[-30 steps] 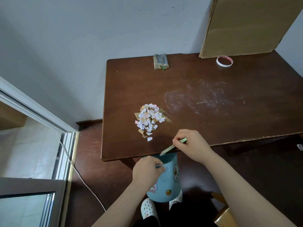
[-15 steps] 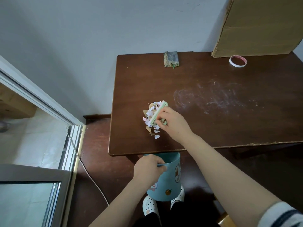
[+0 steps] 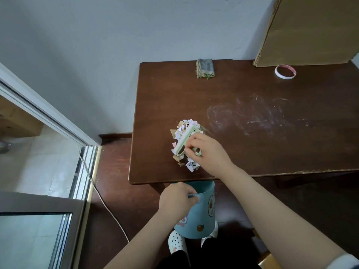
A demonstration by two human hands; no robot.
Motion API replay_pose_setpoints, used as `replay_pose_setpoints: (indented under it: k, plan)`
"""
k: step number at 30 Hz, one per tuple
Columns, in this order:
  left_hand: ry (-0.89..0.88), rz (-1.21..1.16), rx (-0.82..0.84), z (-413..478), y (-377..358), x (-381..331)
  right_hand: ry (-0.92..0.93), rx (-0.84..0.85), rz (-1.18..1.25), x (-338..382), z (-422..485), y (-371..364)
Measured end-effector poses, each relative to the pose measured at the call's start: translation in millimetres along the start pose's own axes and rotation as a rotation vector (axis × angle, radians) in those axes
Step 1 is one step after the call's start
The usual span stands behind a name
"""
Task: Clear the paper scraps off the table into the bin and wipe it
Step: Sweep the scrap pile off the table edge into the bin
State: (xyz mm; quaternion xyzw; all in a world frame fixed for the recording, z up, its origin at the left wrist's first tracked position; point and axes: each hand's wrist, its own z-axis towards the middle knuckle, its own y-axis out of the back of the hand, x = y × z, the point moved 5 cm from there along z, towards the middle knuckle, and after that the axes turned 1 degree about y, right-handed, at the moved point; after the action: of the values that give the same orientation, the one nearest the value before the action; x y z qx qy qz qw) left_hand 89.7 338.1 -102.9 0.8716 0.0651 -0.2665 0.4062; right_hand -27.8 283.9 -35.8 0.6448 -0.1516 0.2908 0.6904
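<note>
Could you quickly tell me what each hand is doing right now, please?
Left hand: closed, gripping the rim of the blue bin.
Right hand: closed, holding the green brush on the paper scraps.

Left hand (image 3: 176, 199): near, low, fingers curled over the bin (image 3: 203, 216) rim.
Right hand (image 3: 208, 152): farther out, arm extended, gripping a brush (image 3: 184, 141).

Dark wood table (image 3: 252, 152), smudged matt; paper scraps (image 3: 191, 166); cloth rag (image 3: 205, 67).
</note>
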Motion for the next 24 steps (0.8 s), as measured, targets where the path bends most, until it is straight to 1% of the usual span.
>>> replay_pose_setpoints:
  k: [3,7,9,11,15,17,21,22,24]
  plan:
    - [-0.002,-0.001,-0.001,0,1,0,0.02,0.086,0.0,1,1,-10]
    - [-0.021,-0.009,-0.006,0,2,0,-0.027,0.112,-0.013,-7,-15,-2]
    - [-0.021,-0.004,-0.013,0,2,-1,-0.048,0.087,0.009,-11,-23,7]
    - [-0.019,0.0,-0.015,0,1,-2,-0.074,0.025,0.066,-15,-27,16]
    - [-0.017,0.003,-0.007,0,1,-3,-0.189,-0.199,0.084,-31,-34,35]
    - [-0.018,0.011,-0.003,0,1,-3,-0.242,-0.262,0.069,-38,-42,41]
    - [-0.023,0.035,-0.002,0,-1,-5,-0.26,-0.276,0.05,-42,-58,43]
    - [-0.023,0.039,-0.003,0,-2,-6,-0.256,-0.254,0.053,-43,-61,41]
    - [-0.021,0.043,-0.008,0,-2,-7,-0.262,-0.159,0.057,-42,-64,33]
